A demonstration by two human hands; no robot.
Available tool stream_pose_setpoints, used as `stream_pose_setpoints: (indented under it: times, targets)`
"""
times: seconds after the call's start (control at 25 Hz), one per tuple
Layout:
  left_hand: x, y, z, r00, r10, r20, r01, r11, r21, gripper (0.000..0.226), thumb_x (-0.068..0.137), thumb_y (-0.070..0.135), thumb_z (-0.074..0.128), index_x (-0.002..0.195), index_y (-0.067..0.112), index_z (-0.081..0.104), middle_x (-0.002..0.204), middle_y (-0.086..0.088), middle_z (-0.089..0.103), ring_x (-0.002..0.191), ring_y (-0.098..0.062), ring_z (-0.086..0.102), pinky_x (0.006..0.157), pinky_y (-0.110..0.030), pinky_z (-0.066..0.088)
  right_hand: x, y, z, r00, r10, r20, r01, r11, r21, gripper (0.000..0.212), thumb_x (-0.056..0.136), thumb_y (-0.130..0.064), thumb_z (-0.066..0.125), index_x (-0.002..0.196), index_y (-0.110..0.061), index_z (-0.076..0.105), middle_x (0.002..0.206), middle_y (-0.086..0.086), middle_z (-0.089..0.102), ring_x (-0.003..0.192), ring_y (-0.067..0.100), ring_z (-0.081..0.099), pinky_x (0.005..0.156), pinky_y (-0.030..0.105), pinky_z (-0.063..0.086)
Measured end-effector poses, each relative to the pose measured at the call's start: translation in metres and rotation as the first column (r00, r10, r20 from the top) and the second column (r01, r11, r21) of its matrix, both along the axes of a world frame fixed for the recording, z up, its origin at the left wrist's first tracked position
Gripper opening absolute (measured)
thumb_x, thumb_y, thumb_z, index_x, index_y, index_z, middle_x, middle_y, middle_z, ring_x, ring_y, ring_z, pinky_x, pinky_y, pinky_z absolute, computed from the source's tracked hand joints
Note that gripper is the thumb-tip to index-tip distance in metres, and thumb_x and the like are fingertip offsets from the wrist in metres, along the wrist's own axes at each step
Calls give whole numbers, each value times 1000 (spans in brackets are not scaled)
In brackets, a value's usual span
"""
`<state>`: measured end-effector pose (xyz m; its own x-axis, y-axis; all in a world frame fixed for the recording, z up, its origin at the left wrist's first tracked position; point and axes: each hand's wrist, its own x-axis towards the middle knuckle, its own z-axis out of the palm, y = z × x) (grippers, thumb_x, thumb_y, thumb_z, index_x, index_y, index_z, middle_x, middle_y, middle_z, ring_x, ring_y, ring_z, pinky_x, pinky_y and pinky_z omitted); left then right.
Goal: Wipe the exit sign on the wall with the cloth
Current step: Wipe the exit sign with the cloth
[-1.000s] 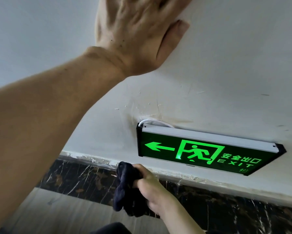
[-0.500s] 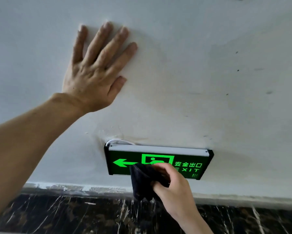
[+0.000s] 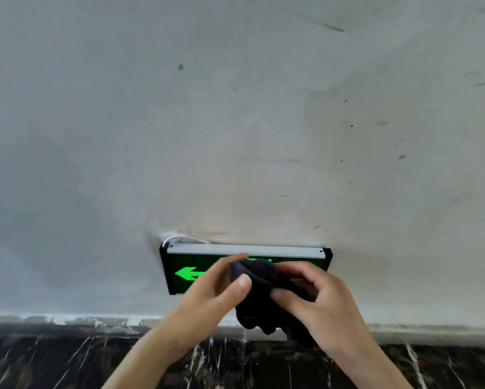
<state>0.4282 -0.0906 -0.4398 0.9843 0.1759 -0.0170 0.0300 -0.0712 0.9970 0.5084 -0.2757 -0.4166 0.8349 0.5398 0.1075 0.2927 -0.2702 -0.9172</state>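
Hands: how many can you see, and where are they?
2. The left hand pinches the dark cloth in front of the exit sign; the right hand holds the cloth's other side.

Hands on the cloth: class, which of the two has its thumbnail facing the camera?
The left hand: its thumb lies across the dark cloth, nail toward us. The right hand shows knuckles only.

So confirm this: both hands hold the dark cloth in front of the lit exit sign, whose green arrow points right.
Wrong on the arrow: the head view shows the exit sign's green arrow pointing left. The left hand and right hand do hold the dark cloth before it.
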Motion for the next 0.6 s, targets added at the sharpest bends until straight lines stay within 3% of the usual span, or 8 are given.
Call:
stream_pose_setpoints:
  times: [0.16, 0.24, 0.32, 0.4, 0.44, 0.52, 0.6]
  targets:
    - [-4, -2, -9, 996, -45, 71, 62, 962, -265, 51, 81, 30, 74, 127, 11, 63, 101, -18, 72, 84, -29, 67, 76, -32, 54, 2, 5, 0, 998, 68, -18, -68, 997, 28, 32, 76, -22, 74, 96, -47, 69, 86, -16, 75, 77, 4, 71, 66, 15, 52]
    - [-4, 2, -8, 996, 41, 82, -10, 937, -348, 45, 77, 26, 77, 118, 8, 69, 91, -24, 69, 73, -33, 64, 65, -31, 54, 4, 13, 2, 995, 98, 1, -98, 995, 9, 31, 78, -21, 73, 96, -47, 68, 87, -17, 75, 78, 4, 71, 67, 13, 51]
    - [-2, 8, -8, 976, 211, 56, -173, 903, -394, 39, 72, 28, 83, 102, 5, 74, 79, -21, 68, 61, -28, 62, 53, -28, 51, 9, 24, 8, 993, 68, 94, -68, 998, -1, 23, 81, -30, 68, 97, -47, 67, 94, -26, 72, 89, -5, 66, 73, 9, 48]
    - [-4, 16, -12, 933, 359, 0, -318, 826, -466, 36, 70, 27, 85, 96, 3, 76, 78, -18, 71, 59, -25, 65, 46, -28, 49, 20, 33, 24, 939, -32, 342, 37, 999, -8, 18, 88, -40, 57, 104, -42, 66, 104, -28, 68, 100, -9, 60, 81, 13, 48]
    - [-7, 21, -14, 914, 405, -23, -359, 782, -510, 36, 69, 29, 80, 96, 6, 77, 86, -17, 75, 68, -26, 71, 49, -30, 52, 28, 38, 38, 839, -114, 532, 124, 992, 16, 23, 91, -41, 52, 110, -36, 65, 110, -24, 66, 105, -6, 58, 86, 19, 48]
    - [-13, 31, -16, 889, 456, -40, -390, 708, -588, 34, 74, 32, 69, 102, 15, 78, 105, -18, 76, 93, -29, 74, 66, -35, 58, 50, 50, 65, 512, -242, 824, 219, 964, 147, 32, 93, -31, 53, 119, -17, 65, 122, -1, 64, 119, 13, 54, 101, 31, 41]
    - [-18, 37, -15, 889, 456, -47, -376, 669, -641, 36, 82, 35, 63, 112, 19, 76, 115, -19, 73, 104, -33, 71, 74, -39, 60, 72, 66, 89, 233, -269, 934, 285, 938, 199, 41, 93, -29, 53, 129, -10, 59, 137, 12, 54, 133, 30, 41, 111, 45, 30]
